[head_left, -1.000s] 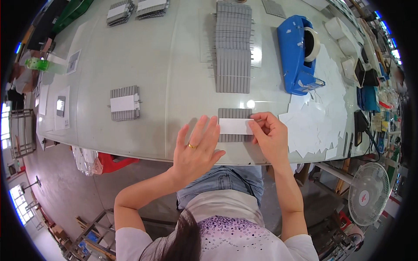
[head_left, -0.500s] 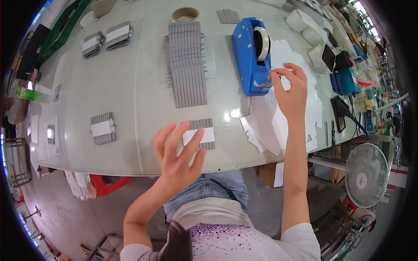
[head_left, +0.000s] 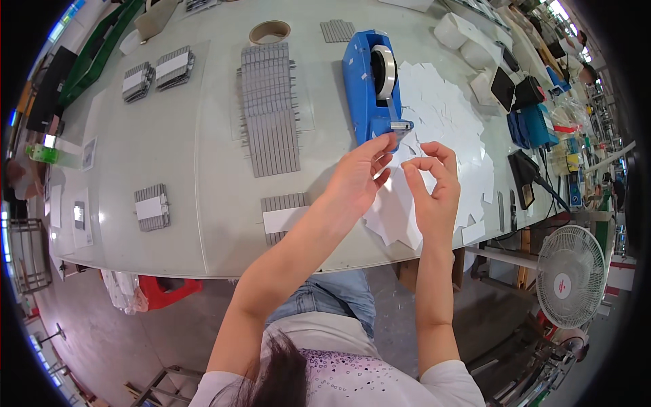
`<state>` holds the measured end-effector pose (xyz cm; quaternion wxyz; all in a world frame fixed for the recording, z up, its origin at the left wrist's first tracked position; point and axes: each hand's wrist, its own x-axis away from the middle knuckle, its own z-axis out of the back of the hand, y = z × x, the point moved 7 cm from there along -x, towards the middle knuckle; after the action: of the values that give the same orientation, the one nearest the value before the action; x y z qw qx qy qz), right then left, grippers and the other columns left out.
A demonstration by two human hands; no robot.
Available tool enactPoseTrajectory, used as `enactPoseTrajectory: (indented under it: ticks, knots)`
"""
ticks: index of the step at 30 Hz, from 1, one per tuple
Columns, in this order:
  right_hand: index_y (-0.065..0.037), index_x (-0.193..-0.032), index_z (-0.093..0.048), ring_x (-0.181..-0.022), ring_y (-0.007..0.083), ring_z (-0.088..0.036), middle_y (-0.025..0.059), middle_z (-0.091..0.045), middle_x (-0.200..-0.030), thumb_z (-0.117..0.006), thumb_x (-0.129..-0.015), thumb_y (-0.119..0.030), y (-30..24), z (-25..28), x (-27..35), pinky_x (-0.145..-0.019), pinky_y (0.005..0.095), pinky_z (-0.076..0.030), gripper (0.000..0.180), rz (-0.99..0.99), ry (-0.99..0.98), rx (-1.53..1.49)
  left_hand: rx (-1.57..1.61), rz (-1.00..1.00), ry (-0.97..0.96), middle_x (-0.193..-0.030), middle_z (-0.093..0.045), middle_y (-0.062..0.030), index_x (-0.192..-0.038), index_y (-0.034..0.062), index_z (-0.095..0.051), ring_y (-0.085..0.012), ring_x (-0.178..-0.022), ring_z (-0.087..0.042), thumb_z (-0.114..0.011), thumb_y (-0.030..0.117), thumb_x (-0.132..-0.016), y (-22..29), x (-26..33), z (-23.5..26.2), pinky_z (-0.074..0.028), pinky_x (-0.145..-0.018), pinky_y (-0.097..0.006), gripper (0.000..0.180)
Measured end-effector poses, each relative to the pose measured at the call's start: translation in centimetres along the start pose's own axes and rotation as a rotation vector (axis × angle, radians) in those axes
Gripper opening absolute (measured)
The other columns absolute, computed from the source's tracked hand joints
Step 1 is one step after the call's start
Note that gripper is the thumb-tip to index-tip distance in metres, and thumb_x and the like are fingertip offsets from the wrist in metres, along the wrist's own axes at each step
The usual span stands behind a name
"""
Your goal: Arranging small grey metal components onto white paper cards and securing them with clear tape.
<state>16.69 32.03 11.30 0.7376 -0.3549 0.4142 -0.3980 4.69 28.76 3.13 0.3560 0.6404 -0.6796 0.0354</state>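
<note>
My left hand (head_left: 363, 173) is at the front end of a blue tape dispenser (head_left: 354, 88), its thumb and fingers curled together by the cutting edge; what they pinch is too small to make out. Close beside it on the right, my right hand (head_left: 437, 193) holds thumb and forefinger pinched, apparently on a strip of clear tape that barely shows. A roll of tape (head_left: 388, 71) sits in the dispenser. Left of my left forearm lies a bundle of grey strips (head_left: 285, 202) with a white paper band (head_left: 279, 220), partly covered by the forearm.
A long overlapping stack of grey strips (head_left: 273, 129) lies mid-table, a brown tape roll (head_left: 269, 31) behind it. Banded bundles (head_left: 152, 207) lie at left. White paper pieces (head_left: 441, 115) spread right of the dispenser. A fan (head_left: 571, 275) stands beyond the table at right.
My left hand has moved right and away from me, from the banded bundle to the dispenser's front. My right hand has come down slightly from the dispenser's cutting edge. The view has shifted a little.
</note>
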Motion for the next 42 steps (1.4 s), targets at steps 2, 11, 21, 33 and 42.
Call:
enactPoseTrajectory:
  ticks: [2, 11, 21, 33, 42]
  knots:
    - [-0.002, -0.086, -0.069, -0.114, 0.0221, -0.051, 0.0082, -0.054, -0.117, -0.07, -0.083, -0.006, 0.1, 0.1, 0.2, -0.099, 0.0357, -0.038, 0.005, -0.012, -0.004, 0.0, 0.012, 0.005, 0.0, -0.1, -0.063, 0.0056, -0.102, 0.0155, -0.069, -0.0099, -0.098, -0.05, -0.073, 0.027, -0.086, 0.3, 0.5, -0.4, -0.037, -0.089, -0.03, 0.02]
    - [-0.001, -0.086, -0.068, -0.106, 0.0252, -0.054, 0.0109, -0.056, -0.11, -0.07, -0.083, -0.006, 0.9, -0.5, 1.2, -0.094, 0.0367, -0.041, 0.007, 0.068, 0.026, 0.219, -0.032, -0.14, 0.134, -0.1, -0.064, 0.0032, -0.104, 0.0095, -0.068, -0.0079, -0.095, -0.054, -0.075, 0.02, -0.086, -0.1, 0.5, -1.2, -0.04, -0.084, -0.029, 0.022]
    - [0.0, -0.087, -0.062, -0.093, 0.0211, -0.06, 0.0111, -0.06, -0.1, -0.066, -0.087, -0.003, 1.6, 0.2, 4.4, -0.08, 0.0325, -0.046, 0.005, 0.015, 0.087, 0.304, 0.142, -0.201, 0.191, -0.096, -0.061, -0.0005, -0.107, 0.0045, -0.062, -0.0077, -0.089, -0.055, -0.067, 0.012, -0.092, -3.8, 1.7, -1.3, -0.045, -0.078, -0.025, 0.018]
    - [0.003, -0.092, -0.065, -0.072, 0.0081, -0.06, 0.0054, -0.066, -0.085, -0.067, -0.085, 0.007, -3.9, -7.1, 10.6, -0.066, 0.0214, -0.05, 0.009, -0.13, -0.339, -0.166, -0.577, -0.476, 0.13, -0.09, -0.066, -0.0046, -0.095, 0.0025, -0.063, -0.0095, -0.085, -0.06, -0.069, -0.004, -0.085, 3.4, 18.8, 12.6, -0.048, -0.074, -0.025, 0.013]
    - [-0.005, -0.087, -0.067, -0.07, 0.0207, -0.062, 0.0043, -0.07, -0.081, -0.075, -0.073, 0.002, -2.7, -10.1, 11.9, -0.058, 0.0309, -0.048, 0.017, 0.179, -0.283, -0.008, -1.631, -1.152, 0.212, -0.096, -0.072, 0.0015, -0.088, 0.0117, -0.064, -0.0178, -0.093, -0.063, -0.077, 0.007, -0.075, 2.8, 18.9, 10.7, -0.043, -0.08, -0.033, 0.02]
